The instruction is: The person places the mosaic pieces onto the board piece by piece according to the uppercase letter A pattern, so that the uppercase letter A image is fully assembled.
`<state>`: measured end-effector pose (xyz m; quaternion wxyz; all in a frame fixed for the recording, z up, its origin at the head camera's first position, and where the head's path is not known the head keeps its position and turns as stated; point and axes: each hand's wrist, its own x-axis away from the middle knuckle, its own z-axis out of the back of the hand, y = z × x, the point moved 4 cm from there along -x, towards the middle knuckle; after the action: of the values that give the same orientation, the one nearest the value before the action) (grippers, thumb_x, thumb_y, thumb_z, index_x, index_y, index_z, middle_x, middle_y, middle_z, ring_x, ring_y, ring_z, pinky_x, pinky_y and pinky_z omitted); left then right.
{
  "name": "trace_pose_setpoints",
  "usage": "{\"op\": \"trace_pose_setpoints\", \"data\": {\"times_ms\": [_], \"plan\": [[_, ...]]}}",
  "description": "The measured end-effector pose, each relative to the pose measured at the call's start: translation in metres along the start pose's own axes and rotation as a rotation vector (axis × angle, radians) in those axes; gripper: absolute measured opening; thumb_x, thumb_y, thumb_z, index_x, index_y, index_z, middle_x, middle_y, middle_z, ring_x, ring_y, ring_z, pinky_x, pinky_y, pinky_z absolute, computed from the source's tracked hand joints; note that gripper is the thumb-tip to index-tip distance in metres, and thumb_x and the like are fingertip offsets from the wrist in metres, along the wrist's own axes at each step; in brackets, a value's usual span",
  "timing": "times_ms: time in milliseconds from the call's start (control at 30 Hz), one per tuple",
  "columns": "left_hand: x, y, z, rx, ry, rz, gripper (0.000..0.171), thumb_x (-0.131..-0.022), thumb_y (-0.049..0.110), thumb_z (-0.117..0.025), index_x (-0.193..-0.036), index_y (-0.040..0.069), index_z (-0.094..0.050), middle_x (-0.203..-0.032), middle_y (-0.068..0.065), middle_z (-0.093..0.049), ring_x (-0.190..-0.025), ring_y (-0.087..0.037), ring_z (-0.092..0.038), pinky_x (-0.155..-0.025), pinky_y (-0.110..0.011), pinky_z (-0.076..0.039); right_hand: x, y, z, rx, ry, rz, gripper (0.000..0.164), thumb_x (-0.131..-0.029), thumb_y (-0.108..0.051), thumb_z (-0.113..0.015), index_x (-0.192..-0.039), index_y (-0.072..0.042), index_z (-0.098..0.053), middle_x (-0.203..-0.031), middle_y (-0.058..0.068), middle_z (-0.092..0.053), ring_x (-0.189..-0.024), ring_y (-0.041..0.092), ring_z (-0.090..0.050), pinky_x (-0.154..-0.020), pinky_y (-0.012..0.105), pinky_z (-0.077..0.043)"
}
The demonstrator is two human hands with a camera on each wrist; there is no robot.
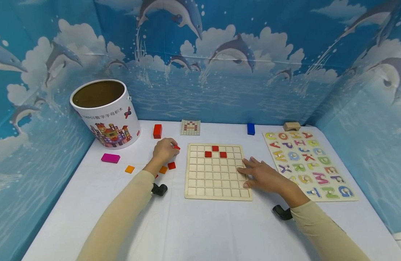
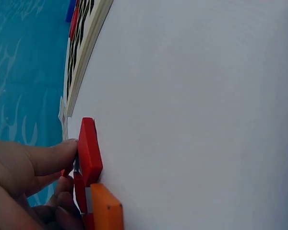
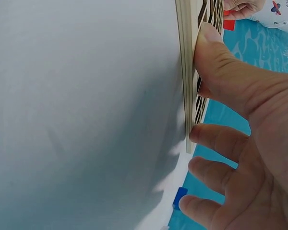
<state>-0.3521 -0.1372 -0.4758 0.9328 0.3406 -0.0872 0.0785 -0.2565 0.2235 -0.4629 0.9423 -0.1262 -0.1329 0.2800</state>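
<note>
Left hand (image 1: 164, 150) with pinched red tile (image 1: 176, 147)

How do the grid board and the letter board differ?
The grid board is ruled into squares; the letter board carries colourful letters. Three red tiles sit on the grid board, none show on the letter board. The grid board lies centrally, the letter board to its right. Both lie flat on the white table.

Smooth, matt wooden grid board (image 1: 217, 176)
</note>
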Motion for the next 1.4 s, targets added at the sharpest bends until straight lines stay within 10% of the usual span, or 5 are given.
{"op": "trace_pose_setpoints", "data": {"times_ms": [467,733,1400], "plan": [[0.010,0.007,-0.004,0.140,0.094,-0.150,0.032,-0.096,0.018,-0.068,-0.128,0.018,-0.069,-0.090,-0.008,-0.068,-0.077,-0.023,-0.060,-0.063,-0.030,-0.049,0.000,0.003,-0.003,-0.001,-0.009,-0.014,0.066,-0.090,-0.041,-0.074,-0.146,-0.011,-0.056,-0.159,0.025,-0.035,-0.148,0.053,-0.022,-0.112,0.073,-0.022],[0.031,0.024,-0.033,0.358,-0.127,-0.143,0.031,-0.088,0.021,-0.081,-0.119,0.016,-0.075,-0.080,-0.008,-0.070,-0.068,-0.020,-0.060,-0.062,-0.030,-0.047,0.001,0.002,-0.003,0.004,-0.010,-0.014,0.065,-0.091,-0.040,-0.074,-0.146,-0.010,-0.056,-0.160,0.025,-0.035,-0.148,0.053,-0.023,-0.112,0.073,-0.023],[0.045,0.047,-0.061,0.063,-0.039,-0.314,0.032,-0.085,0.024,-0.084,-0.112,0.009,-0.073,-0.085,-0.001,-0.065,-0.078,-0.018,-0.057,-0.067,-0.032,-0.046,-0.001,0.003,-0.003,0.014,-0.002,-0.004,0.065,-0.091,-0.041,-0.074,-0.146,-0.011,-0.057,-0.159,0.025,-0.035,-0.148,0.052,-0.024,-0.111,0.073,-0.025]]}}
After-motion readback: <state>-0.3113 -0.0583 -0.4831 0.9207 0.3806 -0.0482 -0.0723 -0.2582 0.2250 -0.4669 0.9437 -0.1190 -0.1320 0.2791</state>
